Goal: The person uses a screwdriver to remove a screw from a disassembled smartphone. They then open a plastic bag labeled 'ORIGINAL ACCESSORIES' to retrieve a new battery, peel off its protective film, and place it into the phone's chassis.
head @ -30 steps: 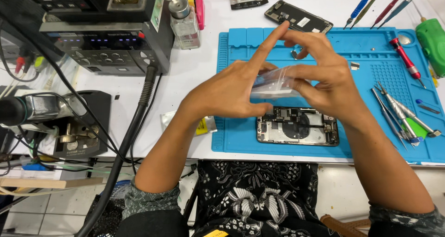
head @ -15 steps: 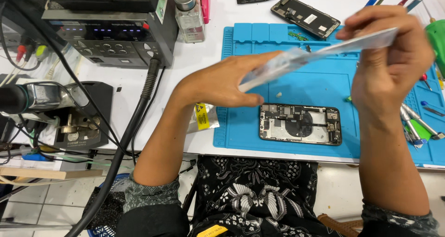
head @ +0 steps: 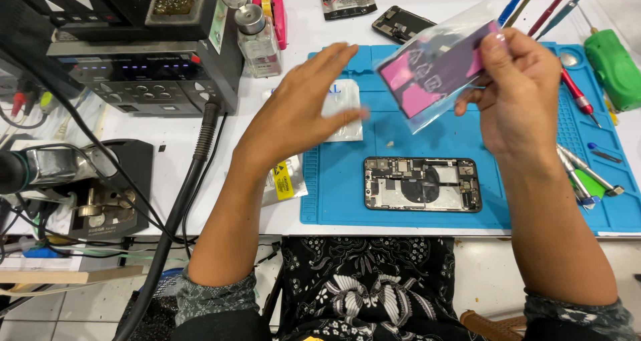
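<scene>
My right hand [head: 521, 94] is shut on a clear plastic bag [head: 431, 71] with a pink and black flat part inside, held tilted above the blue work mat [head: 334, 194]. To its left, my left hand [head: 294, 107] hovers with fingers spread and nothing in it. Just past its fingertips a white packet [head: 344, 124] lies on the mat. An opened phone body [head: 422, 184], its insides showing, rests on the mat below both hands.
A black soldering station [head: 133, 54] stands at the back left, with a thick black hose [head: 180, 201] running down from it. A small bottle [head: 257, 37], a second phone [head: 400, 22], tweezers [head: 587, 174] and a green tool [head: 614, 67] surround the mat. A silver pouch with a yellow label [head: 284, 181] lies at the mat's left edge.
Both hands held the clear bag together, then drew apart. Now my left hand is off it, the white packet lies on the mat, and my right hand holds the bag alone.
</scene>
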